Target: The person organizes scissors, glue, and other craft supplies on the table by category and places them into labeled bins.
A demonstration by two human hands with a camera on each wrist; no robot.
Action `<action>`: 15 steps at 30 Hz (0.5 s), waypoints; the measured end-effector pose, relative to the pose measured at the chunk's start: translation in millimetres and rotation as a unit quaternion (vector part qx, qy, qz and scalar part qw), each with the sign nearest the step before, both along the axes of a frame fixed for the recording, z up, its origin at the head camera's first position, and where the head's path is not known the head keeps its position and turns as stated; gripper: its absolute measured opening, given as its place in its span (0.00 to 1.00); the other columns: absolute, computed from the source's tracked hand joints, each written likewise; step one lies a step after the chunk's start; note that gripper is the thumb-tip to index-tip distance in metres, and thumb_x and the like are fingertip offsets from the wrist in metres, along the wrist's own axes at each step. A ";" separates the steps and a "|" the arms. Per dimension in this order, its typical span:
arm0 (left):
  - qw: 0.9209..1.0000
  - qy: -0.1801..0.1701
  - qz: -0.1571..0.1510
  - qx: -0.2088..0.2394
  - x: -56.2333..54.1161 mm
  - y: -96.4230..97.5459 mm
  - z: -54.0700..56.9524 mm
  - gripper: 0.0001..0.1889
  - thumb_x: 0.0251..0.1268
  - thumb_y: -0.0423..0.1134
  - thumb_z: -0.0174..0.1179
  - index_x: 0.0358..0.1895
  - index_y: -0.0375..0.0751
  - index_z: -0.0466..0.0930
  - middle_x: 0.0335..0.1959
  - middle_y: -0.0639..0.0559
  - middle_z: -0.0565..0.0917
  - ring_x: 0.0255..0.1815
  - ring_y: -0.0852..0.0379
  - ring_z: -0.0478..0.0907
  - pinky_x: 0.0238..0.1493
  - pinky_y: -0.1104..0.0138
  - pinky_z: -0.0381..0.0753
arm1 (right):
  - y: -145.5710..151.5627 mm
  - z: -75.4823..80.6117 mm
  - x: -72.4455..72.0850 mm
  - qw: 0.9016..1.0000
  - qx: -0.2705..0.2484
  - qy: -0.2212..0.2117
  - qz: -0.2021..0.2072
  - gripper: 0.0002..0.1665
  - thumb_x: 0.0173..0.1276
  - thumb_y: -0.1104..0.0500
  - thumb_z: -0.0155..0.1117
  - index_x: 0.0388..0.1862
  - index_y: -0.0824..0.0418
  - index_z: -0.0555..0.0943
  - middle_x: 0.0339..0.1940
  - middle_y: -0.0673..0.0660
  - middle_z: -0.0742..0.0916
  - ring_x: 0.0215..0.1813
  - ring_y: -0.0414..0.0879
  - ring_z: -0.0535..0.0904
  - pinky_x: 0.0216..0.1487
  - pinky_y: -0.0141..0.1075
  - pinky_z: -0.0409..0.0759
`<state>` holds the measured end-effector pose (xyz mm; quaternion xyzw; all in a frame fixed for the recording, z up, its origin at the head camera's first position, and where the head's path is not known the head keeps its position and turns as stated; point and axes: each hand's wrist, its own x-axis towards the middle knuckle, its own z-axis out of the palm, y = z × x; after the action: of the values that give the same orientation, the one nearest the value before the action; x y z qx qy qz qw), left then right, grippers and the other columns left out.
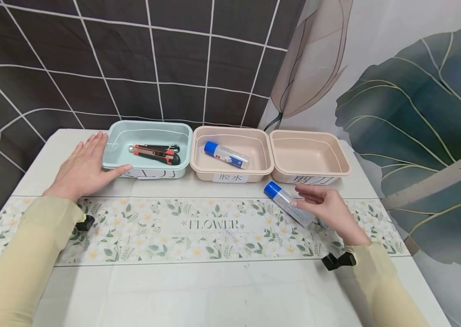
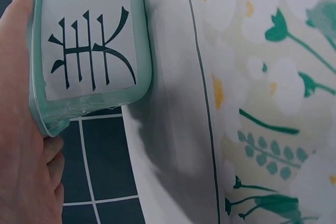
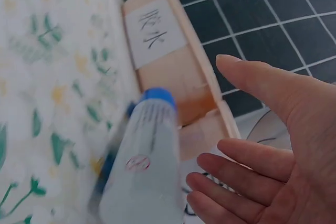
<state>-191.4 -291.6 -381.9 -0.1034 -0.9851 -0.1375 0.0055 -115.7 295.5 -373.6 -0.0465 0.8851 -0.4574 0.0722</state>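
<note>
My left hand point(image 1: 85, 165) rests against the left end of a light blue bin point(image 1: 187, 141), fingers straight along its side and thumb at the front. Two red-and-black utility knives point(image 1: 157, 154) lie inside that bin. In the middle pink bin point(image 1: 269, 156) is a blue-capped glue bottle point(image 1: 226, 155). A second glue bottle point(image 1: 285, 202), clear with a blue cap, is in front of the bins. Beside it is my right hand point(image 1: 328, 209); the right wrist view shows its fingers point(image 3: 247, 177) loosely spread, apart from the bottle. A small light-blue piece point(image 1: 323, 224) is mostly hidden below this hand.
To the right stands another pink bin point(image 1: 310, 154), its front label partly folded. The bins form a row along the back of the table point(image 1: 214, 295), behind a floral runner point(image 1: 140, 236). A dark grid-patterned cloth point(image 1: 132, 59) hangs behind them.
</note>
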 end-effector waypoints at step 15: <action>1.000 0.000 0.000 0.000 0.3 1.3 1.2 0.59 0.69 0.72 0.49 0.80 0.26 0.36 0.80 0.27 0.44 0.81 0.33 0.38 0.79 0.46 0.32 | 3.1 -19.6 8.3 0.999 0.048 -0.007 -0.014 0.33 0.64 0.54 0.78 0.65 0.66 0.81 0.56 0.63 0.87 0.51 0.54 0.85 0.44 0.28 0.83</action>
<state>-191.0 -290.3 -380.8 -0.1035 -0.9851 -0.1375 0.0052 -107.4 298.6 -393.2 -0.0271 0.9060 -0.4159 0.0743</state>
